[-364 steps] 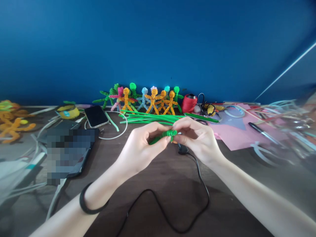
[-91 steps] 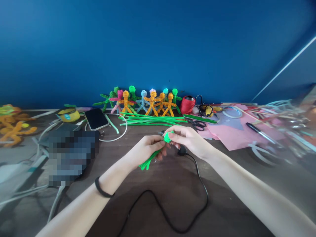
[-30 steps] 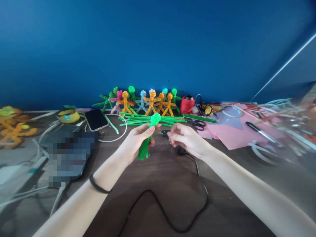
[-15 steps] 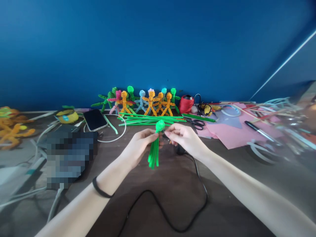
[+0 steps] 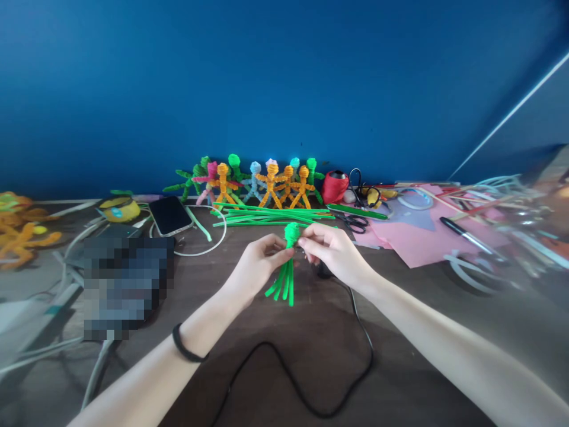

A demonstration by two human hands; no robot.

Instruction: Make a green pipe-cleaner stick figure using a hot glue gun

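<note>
A green pipe-cleaner figure hangs upright between my hands, with a wound round head on top and several straight stems fanned out below. My left hand is closed around its neck, the thumb pressed across the stems just under the head. From the right, my right hand pinches with thumb and index finger at the side of the head, on the green pipe cleaner. What lies between those fingertips is partly hidden. Just behind, loose green pipe cleaners lie in a pile on the dark table.
Several finished pipe-cleaner figures stand along the blue wall. Scissors, a red spool-like item, pink paper and a black marker are on the right. A phone lies left; a black cable curves across the front.
The green figure has shifted slightly right, and its stems have spread apart. My left thumb now lies across the stems, and my right fingertips are closer against the head.
</note>
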